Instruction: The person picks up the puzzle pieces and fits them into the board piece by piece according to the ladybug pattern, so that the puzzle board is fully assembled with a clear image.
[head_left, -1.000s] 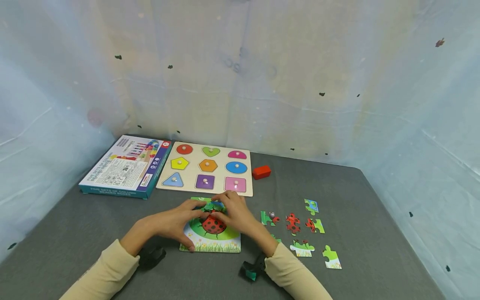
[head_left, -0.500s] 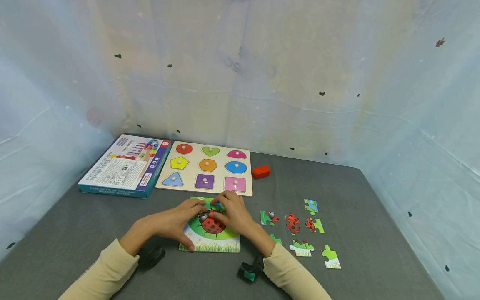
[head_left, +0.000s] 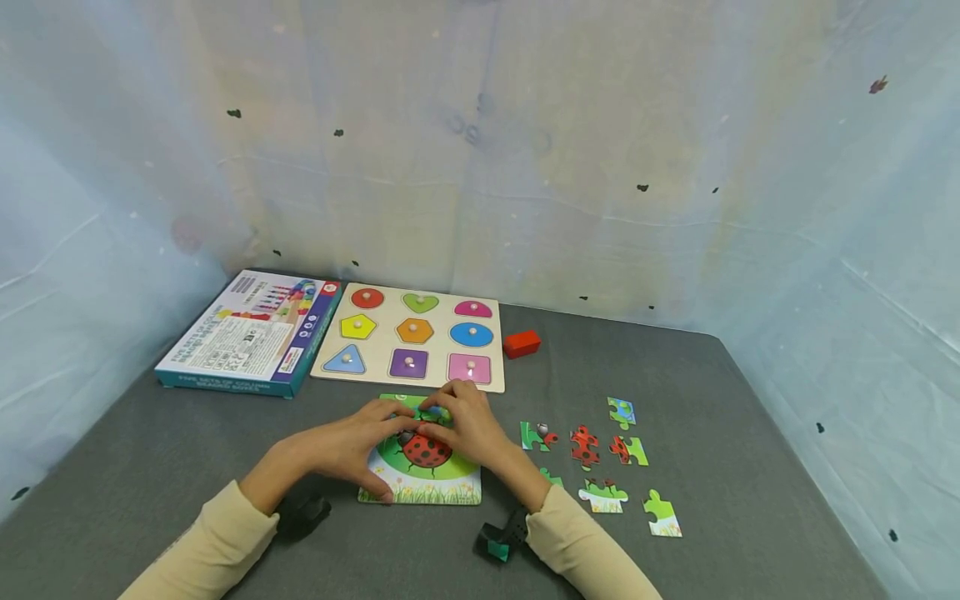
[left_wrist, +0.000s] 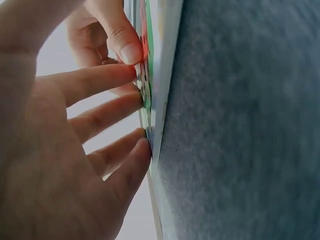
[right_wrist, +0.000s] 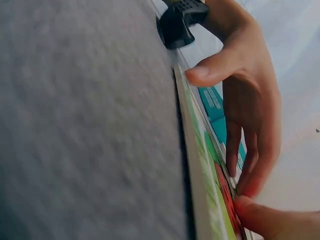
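Where the left hand (head_left: 341, 448) and the right hand (head_left: 471, 427) faced each other, a ladybird jigsaw board (head_left: 431, 492) lay flat on the worktop (head_left: 738, 467).
The left grip was spread, fingertips touching the board; the right thumb touched it too, but whether that grip pinched anything could not be told. Loose jigsaw pieces (head_left: 585, 447) lay to the right.

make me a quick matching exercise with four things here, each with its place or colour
1. ladybird puzzle
2. shape board
3. block
4. box

A. farthest left of the four in the head view
B. red all over
C. beneath the left hand and right hand
D. between the box and the block

Pairs: 1-C, 2-D, 3-B, 4-A
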